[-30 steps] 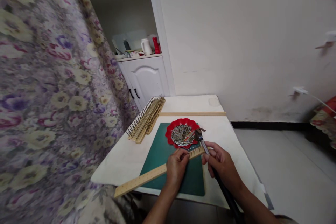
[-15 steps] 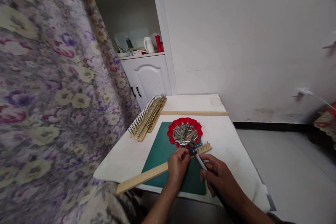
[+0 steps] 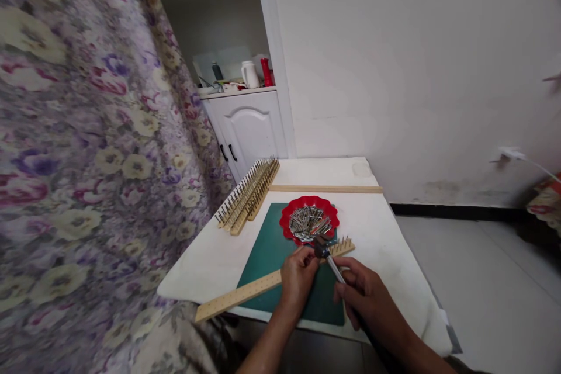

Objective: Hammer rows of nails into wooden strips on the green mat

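A hammer (image 3: 335, 269) with a dark head and metal shaft is gripped in my right hand (image 3: 366, 295), its head just above the wooden strip. My left hand (image 3: 299, 277) is closed in a pinch at the strip, close beside the hammer head; what its fingertips hold is too small and hidden to make out. The wooden strip (image 3: 239, 295) has rows of small holes and lies slantwise across the green mat (image 3: 263, 251). Several nails (image 3: 344, 243) stand in its right end. Just behind, a red scalloped dish (image 3: 287, 210) contains loose nails (image 3: 309, 222).
Strips studded with upright nails (image 3: 249, 196) lie at the table's left back edge. A plain wooden strip (image 3: 326, 189) crosses the back of the white table (image 3: 210, 257). Beyond stand a white cabinet (image 3: 248, 128) and, at left, a floral curtain (image 3: 96, 128).
The hammer head has shifted very slightly near the left fingertips. Both hands stay almost in place; the whole view has moved a few pixels.
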`<state>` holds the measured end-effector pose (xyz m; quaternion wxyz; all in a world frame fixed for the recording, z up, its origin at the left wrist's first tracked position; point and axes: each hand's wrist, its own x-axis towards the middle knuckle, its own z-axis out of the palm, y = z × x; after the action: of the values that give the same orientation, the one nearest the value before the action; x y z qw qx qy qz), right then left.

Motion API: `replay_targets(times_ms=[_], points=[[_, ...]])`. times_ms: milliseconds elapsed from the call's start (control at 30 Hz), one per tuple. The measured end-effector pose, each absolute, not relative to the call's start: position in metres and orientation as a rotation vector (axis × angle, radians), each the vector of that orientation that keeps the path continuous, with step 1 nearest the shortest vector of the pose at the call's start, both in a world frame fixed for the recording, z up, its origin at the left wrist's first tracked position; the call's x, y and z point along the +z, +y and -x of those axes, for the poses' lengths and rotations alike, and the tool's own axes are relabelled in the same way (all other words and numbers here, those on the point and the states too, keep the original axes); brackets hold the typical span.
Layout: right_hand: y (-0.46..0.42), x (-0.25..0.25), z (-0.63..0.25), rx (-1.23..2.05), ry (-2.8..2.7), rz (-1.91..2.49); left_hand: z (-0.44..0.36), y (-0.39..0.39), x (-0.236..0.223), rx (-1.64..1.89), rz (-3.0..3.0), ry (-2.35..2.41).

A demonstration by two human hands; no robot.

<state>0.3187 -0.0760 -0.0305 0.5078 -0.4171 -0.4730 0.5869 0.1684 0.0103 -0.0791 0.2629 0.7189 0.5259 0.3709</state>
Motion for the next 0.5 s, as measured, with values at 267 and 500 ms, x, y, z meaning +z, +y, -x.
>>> replay_targets(times_ms=[267,500], points=[[-0.0764,-0.0326,-0.3176,1.420,-1.132,1.002,-0.1678,0.0113,-0.0825,1.017,-1.956,1.429],[-0.0764,-0.0267,-0.3216,1.399,-1.116,0.999,-0.1686,0.0087,-0.0794,1.010,-1.967,1.439]])
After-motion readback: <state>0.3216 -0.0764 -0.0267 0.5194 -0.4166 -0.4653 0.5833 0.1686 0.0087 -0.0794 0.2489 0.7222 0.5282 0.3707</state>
